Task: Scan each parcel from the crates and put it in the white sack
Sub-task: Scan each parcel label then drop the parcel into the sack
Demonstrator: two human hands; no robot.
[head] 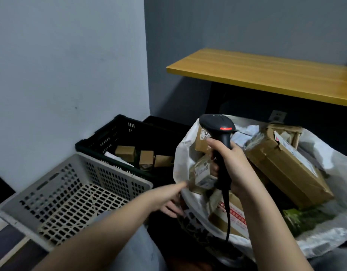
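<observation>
Seemingly mid-sort, the right hand (230, 163) grips a black scanner (219, 130) over the parcel-filled white sack (180, 153). Blurred, the left hand (168, 200) reaches with fingers extended toward the sack's edge, holding nothing visible, beside grey (41, 196) and black crates (110, 133).

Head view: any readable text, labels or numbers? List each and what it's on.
"10": label on the cardboard parcel behind the barcode scanner.
Red print on the taped box in the white sack: blurred, unreadable.
Labels on the small parcel and large carton: too blurred.
</observation>
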